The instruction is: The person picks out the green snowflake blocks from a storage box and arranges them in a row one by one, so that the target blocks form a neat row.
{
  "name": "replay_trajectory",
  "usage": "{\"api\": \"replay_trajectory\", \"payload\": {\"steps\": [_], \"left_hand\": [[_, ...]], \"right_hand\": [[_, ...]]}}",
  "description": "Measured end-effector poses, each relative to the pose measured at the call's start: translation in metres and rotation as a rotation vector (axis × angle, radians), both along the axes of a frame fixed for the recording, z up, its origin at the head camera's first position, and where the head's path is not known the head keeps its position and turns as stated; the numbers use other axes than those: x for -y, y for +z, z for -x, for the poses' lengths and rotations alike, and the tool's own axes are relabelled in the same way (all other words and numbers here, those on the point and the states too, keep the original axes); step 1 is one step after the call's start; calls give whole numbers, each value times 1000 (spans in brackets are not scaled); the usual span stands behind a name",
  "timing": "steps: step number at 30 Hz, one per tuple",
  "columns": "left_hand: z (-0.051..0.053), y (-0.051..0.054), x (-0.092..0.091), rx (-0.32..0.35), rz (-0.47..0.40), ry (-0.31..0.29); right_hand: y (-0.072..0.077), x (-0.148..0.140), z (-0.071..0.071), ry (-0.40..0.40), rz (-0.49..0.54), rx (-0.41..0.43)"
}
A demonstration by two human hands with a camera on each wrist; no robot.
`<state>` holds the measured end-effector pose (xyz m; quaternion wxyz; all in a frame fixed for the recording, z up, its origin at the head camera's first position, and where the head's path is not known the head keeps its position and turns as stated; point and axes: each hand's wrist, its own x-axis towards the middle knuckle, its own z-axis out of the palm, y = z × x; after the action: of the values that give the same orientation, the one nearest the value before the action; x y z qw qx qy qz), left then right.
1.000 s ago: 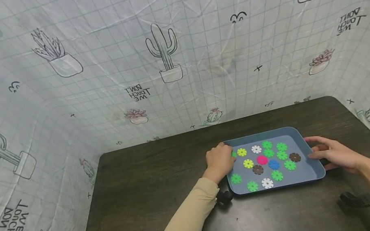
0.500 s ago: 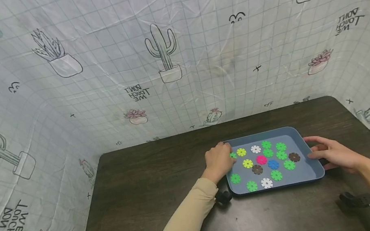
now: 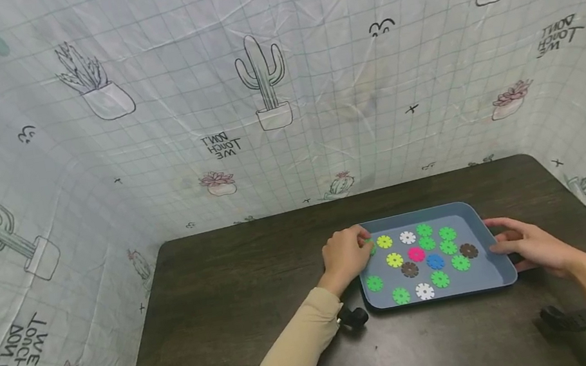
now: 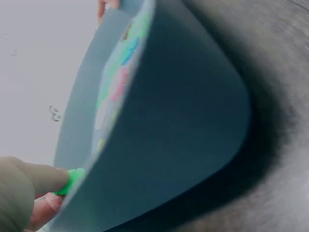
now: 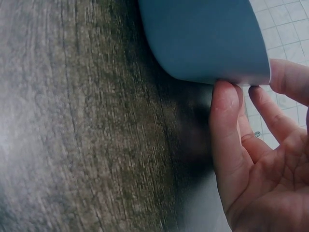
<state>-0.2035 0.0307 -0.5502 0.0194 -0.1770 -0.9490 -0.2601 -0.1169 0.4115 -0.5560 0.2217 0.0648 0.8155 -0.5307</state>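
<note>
At the left end of the blue-grey tray (image 3: 427,212), the left hand (image 3: 344,257) pinches a green disc (image 4: 72,181) between thumb and finger, beside the rim in the left wrist view. On the tray's opposite end, the right hand (image 3: 533,242) grips the rim, with fingertips against the outer wall (image 5: 207,43) in the right wrist view. Several flat, notched discs lie inside the tray: green, yellow, white and brown ones, a pink disc (image 3: 416,254) and a blue disc (image 3: 435,261).
The tray rests on a dark wooden table (image 3: 242,296), towards its right side. A pale sheet (image 3: 161,101) printed with cactus drawings and a grid hangs behind the table and at both sides. A black device (image 3: 354,317) is strapped at the left wrist, close to the tray's near-left corner.
The left hand has shifted slightly left and its fingertips now show over the tray's rim. The right hand stays on the tray's right end. The head view has shifted slightly.
</note>
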Motion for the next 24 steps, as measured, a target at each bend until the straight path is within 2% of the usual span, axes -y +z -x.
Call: {"api": "replay_trajectory", "payload": {"steps": [8,20,24], "left_hand": [[7,10,13,-1,-153,54],[16,11,40,43,-326,201],[17,8,53,45,-342,248]], "right_hand": [[-3,-1,0,10,16,-6],[-3,-1,0,-5,28,-8],[-4,-2,0,2,29,-12]]}}
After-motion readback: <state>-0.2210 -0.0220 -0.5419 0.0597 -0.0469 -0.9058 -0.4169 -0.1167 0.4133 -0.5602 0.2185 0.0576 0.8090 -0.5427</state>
